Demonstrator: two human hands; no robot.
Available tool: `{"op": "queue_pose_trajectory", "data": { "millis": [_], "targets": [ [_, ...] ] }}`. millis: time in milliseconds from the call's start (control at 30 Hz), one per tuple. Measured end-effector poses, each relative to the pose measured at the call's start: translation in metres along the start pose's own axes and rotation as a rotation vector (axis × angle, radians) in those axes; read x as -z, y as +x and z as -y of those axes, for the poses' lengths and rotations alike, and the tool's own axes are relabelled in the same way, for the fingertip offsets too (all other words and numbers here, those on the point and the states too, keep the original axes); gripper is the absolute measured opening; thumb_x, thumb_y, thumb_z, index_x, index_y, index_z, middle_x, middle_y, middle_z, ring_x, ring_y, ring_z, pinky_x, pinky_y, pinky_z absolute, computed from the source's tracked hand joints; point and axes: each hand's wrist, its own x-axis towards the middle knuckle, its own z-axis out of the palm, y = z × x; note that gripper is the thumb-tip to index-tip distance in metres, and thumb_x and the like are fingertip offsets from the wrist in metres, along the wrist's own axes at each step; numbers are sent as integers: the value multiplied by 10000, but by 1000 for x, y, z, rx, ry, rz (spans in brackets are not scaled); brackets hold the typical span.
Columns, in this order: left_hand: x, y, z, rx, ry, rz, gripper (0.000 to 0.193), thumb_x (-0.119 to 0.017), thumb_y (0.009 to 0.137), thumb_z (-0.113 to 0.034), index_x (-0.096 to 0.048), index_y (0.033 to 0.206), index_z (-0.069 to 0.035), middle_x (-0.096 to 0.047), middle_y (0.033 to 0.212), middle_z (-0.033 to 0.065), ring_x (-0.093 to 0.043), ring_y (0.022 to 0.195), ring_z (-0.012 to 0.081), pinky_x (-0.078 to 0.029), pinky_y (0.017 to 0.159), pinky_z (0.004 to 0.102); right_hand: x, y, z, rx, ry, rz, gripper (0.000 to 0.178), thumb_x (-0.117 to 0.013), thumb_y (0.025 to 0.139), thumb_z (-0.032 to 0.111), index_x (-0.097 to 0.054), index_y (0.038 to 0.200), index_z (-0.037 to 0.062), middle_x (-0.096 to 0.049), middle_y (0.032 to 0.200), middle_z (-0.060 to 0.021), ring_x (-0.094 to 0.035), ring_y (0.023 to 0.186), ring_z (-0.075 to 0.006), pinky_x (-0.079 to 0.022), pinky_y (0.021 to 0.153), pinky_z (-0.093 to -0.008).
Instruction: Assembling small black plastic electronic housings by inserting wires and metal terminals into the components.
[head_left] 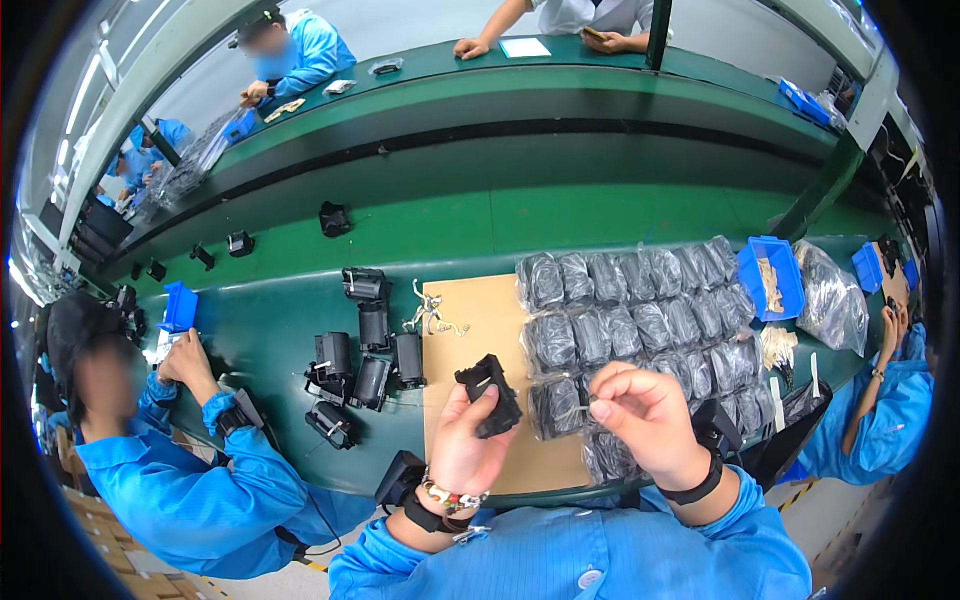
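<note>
My left hand [465,450] is closed round a black plastic housing [500,400] with an open, hollow side, held above the brown cardboard sheet [475,305]. To the right, my right hand [648,415] pinches a small, thin, pale piece [572,411] between thumb and fingers; its exact kind is too small to tell. Under and beyond that hand lie rows of black parts in clear plastic wrap [640,275]. Several silvery metal pieces [432,312] sit in a little heap on the cardboard's far left corner. Left of the cardboard, several unwrapped black housings [370,330] are grouped on the green table.
A blue bin [757,250] with beige pieces and a clear plastic bag [832,300] stand to the right. Co-workers in blue sit close by at left [200,480] and right [870,420]. A green post [830,175] rises at the far right.
</note>
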Motion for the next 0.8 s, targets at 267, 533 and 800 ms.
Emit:
{"op": "queue_pose_trajectory", "data": {
  "millis": [267, 533, 800],
  "targets": [
    [-27, -7, 7, -28, -44, -44, 298, -400, 934, -26, -372, 1203, -152, -506, 1138, 95, -566, 1009, 254, -501, 814, 484, -4, -8, 4, -115, -103, -117, 61, -594, 835, -36, -605, 893, -52, -658, 882, -112, -634, 820, -140, -515, 752, -263],
    [-21, -3, 19, -355, 148, -6, 328, -381, 890, 73, -383, 1146, -133, -510, 1155, 131, -575, 1026, 289, -510, 819, 459, -17, -3, 5, -114, -313, -120, 28, -636, 801, -1, -647, 814, -23, -665, 757, -60, -610, 721, -85, -492, 655, -225],
    [-14, 0, 22, -500, 299, 50, 409, -377, 831, 155, -392, 1151, -99, -480, 1231, 153, -575, 1031, 297, -475, 885, 410, -20, 3, -3, 19, -590, -133, 36, -653, 764, 38, -652, 793, 17, -644, 700, -75, -579, 587, -122, -458, 562, -244]
  ]
}}
